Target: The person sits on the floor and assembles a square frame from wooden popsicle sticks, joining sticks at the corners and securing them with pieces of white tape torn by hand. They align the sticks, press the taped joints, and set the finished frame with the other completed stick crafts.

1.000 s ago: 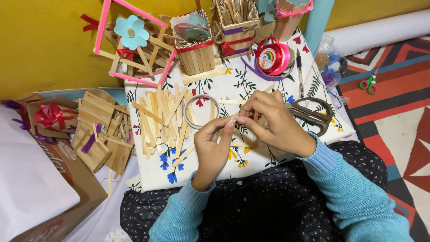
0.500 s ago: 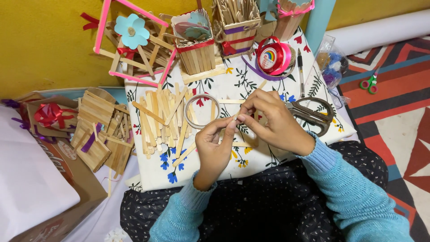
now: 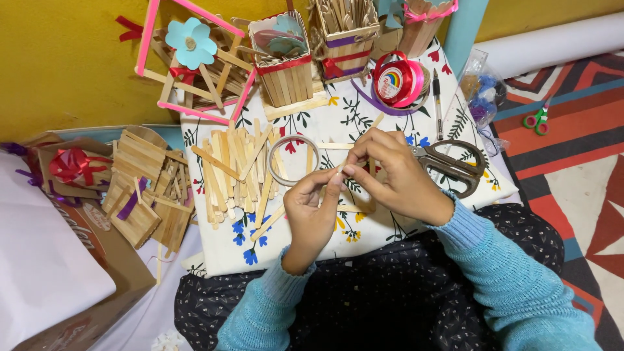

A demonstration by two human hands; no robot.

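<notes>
My left hand and my right hand meet over a white cloth with a flower print. The fingertips of both pinch a small pale piece, probably a bit of tape or a wooden stick; it is too small to tell which. A clear tape ring lies just left of my fingers. A pile of flat wooden sticks lies further left on the cloth. More sticks peek out under my hands.
Dark scissors lie right of my right hand, a pen and a pink ribbon roll behind. Stick baskets and a pink stick frame with a blue paper flower stand at the back. Stick crafts lie left; small green scissors on the rug.
Both hands stay in nearly the same place; the fingertips have shifted slightly on the small piece. Nothing else has moved.
</notes>
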